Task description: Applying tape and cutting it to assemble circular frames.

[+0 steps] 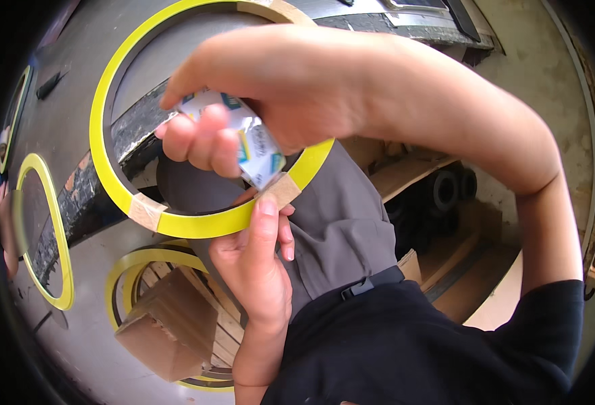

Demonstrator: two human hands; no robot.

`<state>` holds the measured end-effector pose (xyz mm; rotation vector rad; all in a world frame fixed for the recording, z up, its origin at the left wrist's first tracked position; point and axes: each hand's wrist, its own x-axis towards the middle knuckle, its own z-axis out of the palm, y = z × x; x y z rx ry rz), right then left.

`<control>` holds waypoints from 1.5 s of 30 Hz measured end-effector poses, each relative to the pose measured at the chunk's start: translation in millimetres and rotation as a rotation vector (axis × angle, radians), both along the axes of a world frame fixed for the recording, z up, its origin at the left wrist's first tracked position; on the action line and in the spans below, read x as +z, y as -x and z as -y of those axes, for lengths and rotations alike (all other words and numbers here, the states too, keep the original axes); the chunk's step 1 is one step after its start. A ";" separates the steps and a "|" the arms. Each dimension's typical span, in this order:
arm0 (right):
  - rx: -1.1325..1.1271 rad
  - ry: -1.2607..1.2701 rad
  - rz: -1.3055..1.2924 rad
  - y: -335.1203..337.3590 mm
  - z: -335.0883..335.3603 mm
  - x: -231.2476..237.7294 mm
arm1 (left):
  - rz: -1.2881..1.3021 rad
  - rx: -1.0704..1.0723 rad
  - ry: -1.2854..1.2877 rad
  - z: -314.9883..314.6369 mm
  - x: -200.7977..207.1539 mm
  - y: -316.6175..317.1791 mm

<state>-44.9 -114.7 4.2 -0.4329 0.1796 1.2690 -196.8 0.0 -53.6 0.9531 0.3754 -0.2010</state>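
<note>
Left hand is pinching big yellow ring at low edge, thumb on top. We are holding ring above our grey trousers; bright flat band is showing tan patches. Right hand is curling fingers round shiny white pack, over ring's hole. Lower down, brown cardboard box is sitting by more yellow rings; what it is holding, we cannot tell. Farther off, wooden shelf is holding black rings.
</note>
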 end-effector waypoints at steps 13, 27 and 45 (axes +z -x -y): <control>-0.363 0.244 0.297 70.7 19.4 52.4 | 0.086 0.054 0.110 0.5 -10.7 -2.8; -0.490 0.602 0.120 138.9 23.7 88.9 | 0.542 -0.103 0.166 -11.8 -56.9 -23.3; 0.153 0.575 -0.180 98.7 45.9 58.1 | 0.530 -0.069 0.009 -5.9 -62.3 -24.0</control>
